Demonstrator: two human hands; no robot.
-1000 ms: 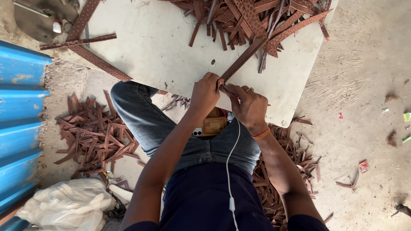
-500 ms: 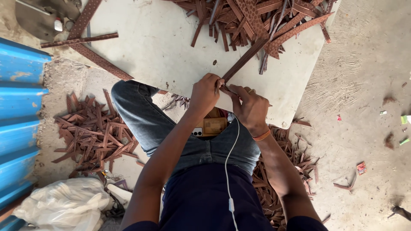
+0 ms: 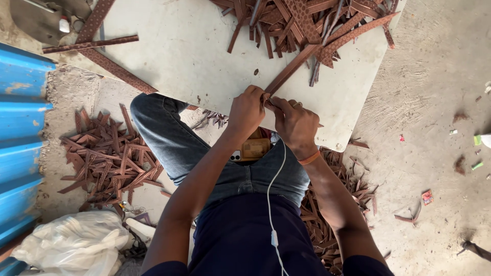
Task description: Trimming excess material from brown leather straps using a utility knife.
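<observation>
Nearest the camera are the person's dark shirt and a white cable (image 3: 270,204) running down it, then jeans with a phone (image 3: 236,155) and a tan wallet (image 3: 255,148) lying in the lap. Just past that, at the near edge of the pale board (image 3: 179,56) that serves as a bench, both hands meet: the left hand (image 3: 246,110) is closed, pinching the near end of a brown strip (image 3: 291,69), and the right hand (image 3: 295,122), with an orange band at the wrist, is curled shut on the same end, thumbs touching. The strip runs diagonally away across the board to the pile (image 3: 307,20) of like strips at its far side. Offcuts (image 3: 107,158) lie on the floor at the left, beside a blue sheet (image 3: 20,128). As a judgement, the strip's far end is tangled under the pile, so a sharp pull could drag others off the board, and the phone could slide from the lap
</observation>
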